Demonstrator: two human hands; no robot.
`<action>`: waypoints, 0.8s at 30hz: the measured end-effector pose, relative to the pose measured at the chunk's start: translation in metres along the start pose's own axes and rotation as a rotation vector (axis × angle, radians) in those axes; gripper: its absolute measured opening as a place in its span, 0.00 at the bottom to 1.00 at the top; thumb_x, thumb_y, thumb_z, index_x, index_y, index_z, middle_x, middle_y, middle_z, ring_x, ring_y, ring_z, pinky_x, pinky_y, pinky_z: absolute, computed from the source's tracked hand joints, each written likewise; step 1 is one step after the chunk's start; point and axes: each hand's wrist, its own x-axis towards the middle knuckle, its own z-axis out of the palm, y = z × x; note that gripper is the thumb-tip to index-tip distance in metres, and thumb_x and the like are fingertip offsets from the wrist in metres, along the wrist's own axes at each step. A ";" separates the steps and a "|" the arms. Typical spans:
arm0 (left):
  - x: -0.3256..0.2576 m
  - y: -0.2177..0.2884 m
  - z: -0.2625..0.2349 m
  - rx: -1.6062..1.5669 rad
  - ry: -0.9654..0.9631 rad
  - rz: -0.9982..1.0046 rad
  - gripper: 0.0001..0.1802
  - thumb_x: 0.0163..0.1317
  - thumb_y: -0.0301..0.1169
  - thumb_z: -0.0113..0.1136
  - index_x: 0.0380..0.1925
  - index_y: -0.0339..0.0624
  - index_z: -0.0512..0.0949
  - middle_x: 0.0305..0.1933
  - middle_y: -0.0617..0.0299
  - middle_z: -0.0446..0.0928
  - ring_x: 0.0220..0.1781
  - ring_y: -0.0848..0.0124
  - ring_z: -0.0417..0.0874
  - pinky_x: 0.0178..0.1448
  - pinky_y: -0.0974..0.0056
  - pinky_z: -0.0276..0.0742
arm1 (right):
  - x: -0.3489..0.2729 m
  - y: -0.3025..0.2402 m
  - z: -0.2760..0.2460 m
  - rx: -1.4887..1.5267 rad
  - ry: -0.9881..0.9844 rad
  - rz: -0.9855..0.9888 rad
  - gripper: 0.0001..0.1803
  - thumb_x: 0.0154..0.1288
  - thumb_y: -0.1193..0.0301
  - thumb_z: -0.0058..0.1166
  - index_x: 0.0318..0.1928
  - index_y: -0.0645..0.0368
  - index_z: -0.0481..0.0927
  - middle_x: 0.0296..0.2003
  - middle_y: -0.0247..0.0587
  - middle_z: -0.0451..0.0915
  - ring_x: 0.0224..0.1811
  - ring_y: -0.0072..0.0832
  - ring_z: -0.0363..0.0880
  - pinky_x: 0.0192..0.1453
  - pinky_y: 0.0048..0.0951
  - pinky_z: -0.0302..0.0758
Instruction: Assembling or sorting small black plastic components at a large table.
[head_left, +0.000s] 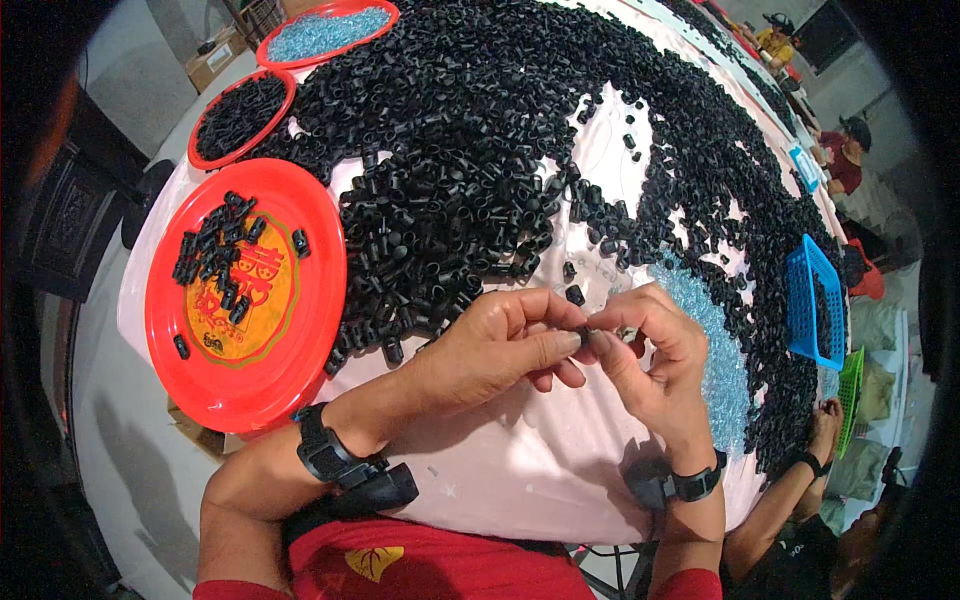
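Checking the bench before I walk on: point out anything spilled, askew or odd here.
Nothing looks damaged. The black plastic caps lie loose in a sprawling heap over the white table, with clear blue pieces mixed along its right edge. Both hands, left hand and right hand, pinch one small black piece.

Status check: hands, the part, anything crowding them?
Left hand and right hand pinch one small black plastic cap together. Heap of black plastic caps just beyond; red round plate at left.

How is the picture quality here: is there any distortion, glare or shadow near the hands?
Head view: strong fisheye bending, the white table curves and the corners go black; soft shadows lie under the left hand and right hand; mild glare on the red plate; hands sharp.
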 end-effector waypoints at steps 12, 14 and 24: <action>-0.007 0.015 0.003 -0.242 0.012 -0.124 0.13 0.76 0.30 0.59 0.56 0.38 0.77 0.50 0.57 0.84 0.44 0.76 0.87 0.43 0.76 0.80 | 0.002 0.003 0.000 -0.203 0.013 -0.174 0.17 0.59 0.80 0.65 0.51 0.60 0.87 0.40 0.47 0.84 0.38 0.40 0.80 0.44 0.36 0.77; -0.007 0.012 0.001 -0.222 0.052 -0.096 0.13 0.76 0.30 0.59 0.56 0.39 0.76 0.51 0.57 0.84 0.45 0.76 0.86 0.43 0.76 0.80 | 0.004 0.012 0.005 -0.202 0.056 -0.102 0.19 0.61 0.79 0.64 0.54 0.60 0.86 0.42 0.48 0.84 0.41 0.41 0.81 0.45 0.38 0.77; -0.007 0.009 -0.002 -0.109 0.106 -0.005 0.12 0.73 0.32 0.63 0.52 0.43 0.77 0.47 0.65 0.84 0.41 0.79 0.84 0.42 0.76 0.76 | 0.028 0.015 0.025 -0.594 -0.018 -0.063 0.13 0.66 0.70 0.64 0.50 0.60 0.87 0.41 0.45 0.83 0.42 0.43 0.79 0.43 0.41 0.78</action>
